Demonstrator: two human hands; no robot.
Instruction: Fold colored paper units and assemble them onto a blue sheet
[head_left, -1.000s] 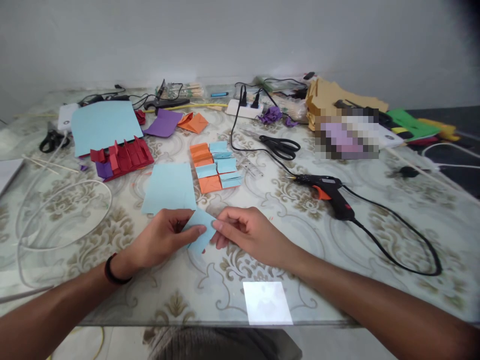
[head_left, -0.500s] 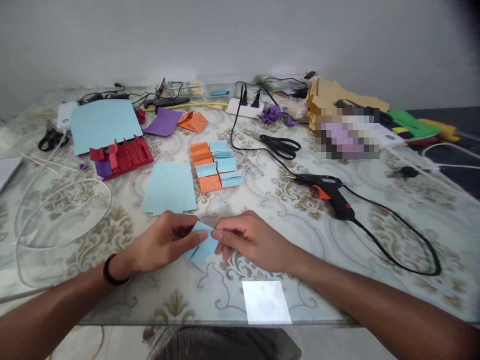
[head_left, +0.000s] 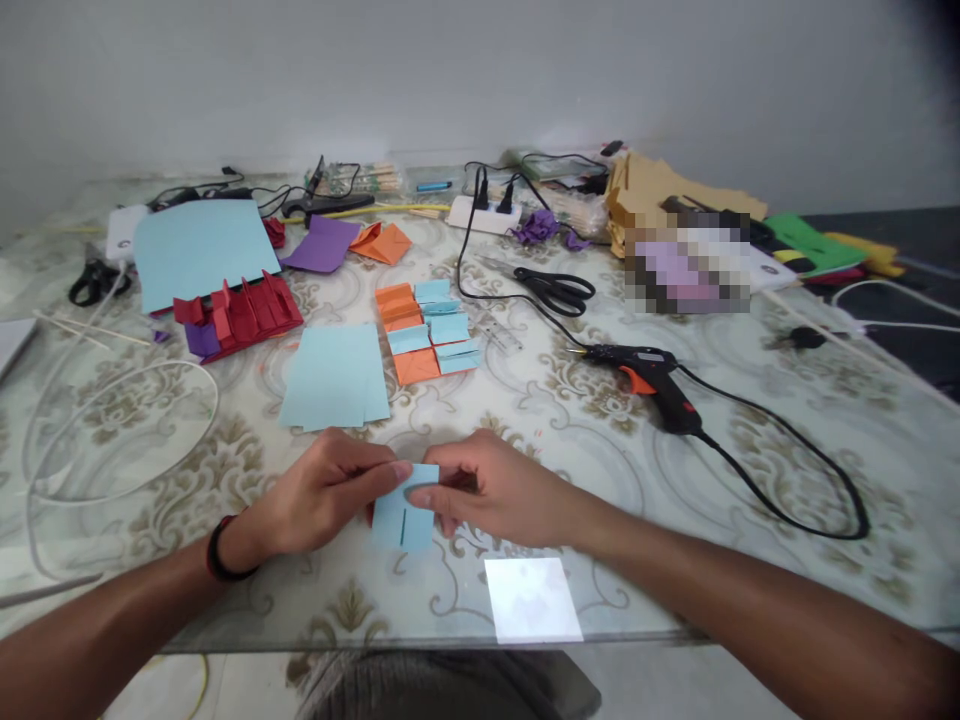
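My left hand (head_left: 330,492) and my right hand (head_left: 491,488) meet over the near middle of the glass-topped table (head_left: 675,560). Both pinch a small folded light-blue paper piece (head_left: 403,515) between thumb and fingers, holding it just above the table. The piece shows a vertical crease or slit down its lower half. A black band sits on my left wrist. Just beyond my hands lies a flat light-blue sheet (head_left: 335,377). Farther back is a row of folded orange and light-blue pieces (head_left: 427,330).
A black and orange glue gun (head_left: 651,380) with a looping cord lies to the right. Black scissors (head_left: 556,288), a power strip (head_left: 486,215), red folded paper (head_left: 240,315), a large blue sheet (head_left: 196,250) and brown paper stacks (head_left: 660,195) sit farther back. A white wire loop (head_left: 112,430) lies left.
Both hands have drawn slightly nearer and lower, and the blue piece has been turned from a tilted diamond to hang upright, its crease now facing me.
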